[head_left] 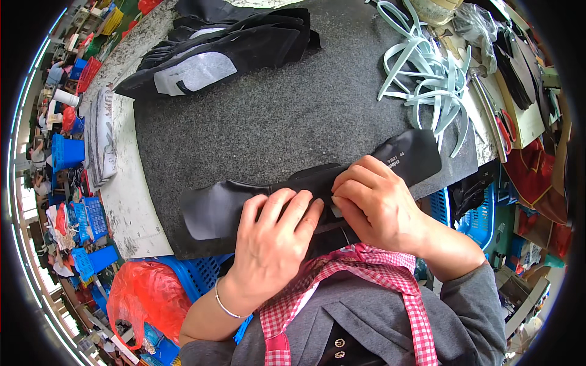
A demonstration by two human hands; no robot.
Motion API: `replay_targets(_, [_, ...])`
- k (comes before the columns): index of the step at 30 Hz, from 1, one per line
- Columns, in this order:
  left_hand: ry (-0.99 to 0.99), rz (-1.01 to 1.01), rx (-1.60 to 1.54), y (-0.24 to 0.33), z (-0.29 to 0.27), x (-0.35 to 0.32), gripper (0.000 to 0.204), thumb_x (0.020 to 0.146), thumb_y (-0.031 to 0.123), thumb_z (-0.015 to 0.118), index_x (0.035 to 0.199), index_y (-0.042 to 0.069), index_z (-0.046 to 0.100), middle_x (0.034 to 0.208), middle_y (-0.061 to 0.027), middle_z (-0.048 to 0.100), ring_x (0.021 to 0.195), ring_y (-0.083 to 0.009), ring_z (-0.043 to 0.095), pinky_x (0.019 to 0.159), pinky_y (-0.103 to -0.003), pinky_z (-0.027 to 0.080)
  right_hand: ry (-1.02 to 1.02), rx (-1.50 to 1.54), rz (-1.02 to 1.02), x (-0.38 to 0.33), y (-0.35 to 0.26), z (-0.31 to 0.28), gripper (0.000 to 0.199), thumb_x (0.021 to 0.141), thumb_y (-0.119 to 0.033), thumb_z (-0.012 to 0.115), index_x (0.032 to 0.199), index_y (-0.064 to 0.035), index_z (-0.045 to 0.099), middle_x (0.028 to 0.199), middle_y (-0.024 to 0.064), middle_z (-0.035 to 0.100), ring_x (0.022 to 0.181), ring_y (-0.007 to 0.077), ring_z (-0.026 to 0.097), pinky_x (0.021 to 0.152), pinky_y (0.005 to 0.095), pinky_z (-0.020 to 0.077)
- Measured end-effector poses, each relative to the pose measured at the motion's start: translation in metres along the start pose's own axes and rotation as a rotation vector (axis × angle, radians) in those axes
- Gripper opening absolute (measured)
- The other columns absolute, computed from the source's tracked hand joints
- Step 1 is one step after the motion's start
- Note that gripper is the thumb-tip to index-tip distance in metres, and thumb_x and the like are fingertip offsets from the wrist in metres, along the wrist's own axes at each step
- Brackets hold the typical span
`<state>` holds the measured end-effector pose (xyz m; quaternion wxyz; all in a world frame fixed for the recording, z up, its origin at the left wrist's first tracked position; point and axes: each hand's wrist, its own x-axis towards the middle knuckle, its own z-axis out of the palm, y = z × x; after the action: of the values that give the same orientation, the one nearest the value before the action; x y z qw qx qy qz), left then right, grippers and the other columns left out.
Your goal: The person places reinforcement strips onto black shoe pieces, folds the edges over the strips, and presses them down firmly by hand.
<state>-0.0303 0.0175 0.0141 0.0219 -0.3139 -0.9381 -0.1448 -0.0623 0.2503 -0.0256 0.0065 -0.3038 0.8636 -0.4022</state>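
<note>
A long black leather-like piece (213, 210), smooth and slightly shiny, lies across the near edge of the dark grey mat (262, 128). Its right end bears small pale printing. My left hand (268, 241) has its fingers curled and pressed together on the piece's near edge, left of the middle. On the right of the middle, my right hand (381, 204) pinches the same edge between thumb and fingers. A small pale bit shows under the right fingertips; what it is I cannot make out. The palms hide part of the near edge.
A pile of black pieces with pale patches (201, 70) lies at the far left. Mint-coloured strips (427, 76) are tangled at the far right, near red-handled scissors (506, 129). Below the table edge are a red plastic bag (149, 299) and a blue basket (479, 216).
</note>
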Motion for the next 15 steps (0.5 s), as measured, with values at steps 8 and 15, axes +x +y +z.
replay_targets(8, [0.003, 0.112, -0.066, 0.007, 0.008, 0.005, 0.039, 0.087, 0.008, 0.069, 0.123, -0.002, 0.08, 0.122, -0.0162, 0.078, 0.116, -0.0346, 0.075, 0.097, -0.046, 0.062, -0.224, -0.283, -0.255, -0.051, 0.018, -0.017, 0.062, 0.095, -0.03, 0.078, 0.154, -0.0141, 0.067, 0.161, 0.0003, 0.064, 0.153, 0.0169, 0.055, 0.127, 0.0434, 0.0408])
replay_targets(15, [-0.071, 0.202, -0.121, -0.006, -0.004, 0.0, 0.042, 0.089, 0.006, 0.068, 0.128, -0.001, 0.079, 0.129, -0.0198, 0.079, 0.128, -0.0332, 0.075, 0.108, -0.046, 0.062, -0.108, -0.423, -0.07, -0.066, 0.039, -0.056, 0.068, 0.09, -0.034, 0.082, 0.153, -0.0141, 0.067, 0.157, 0.0037, 0.068, 0.153, 0.0248, 0.057, 0.123, 0.0478, 0.0431])
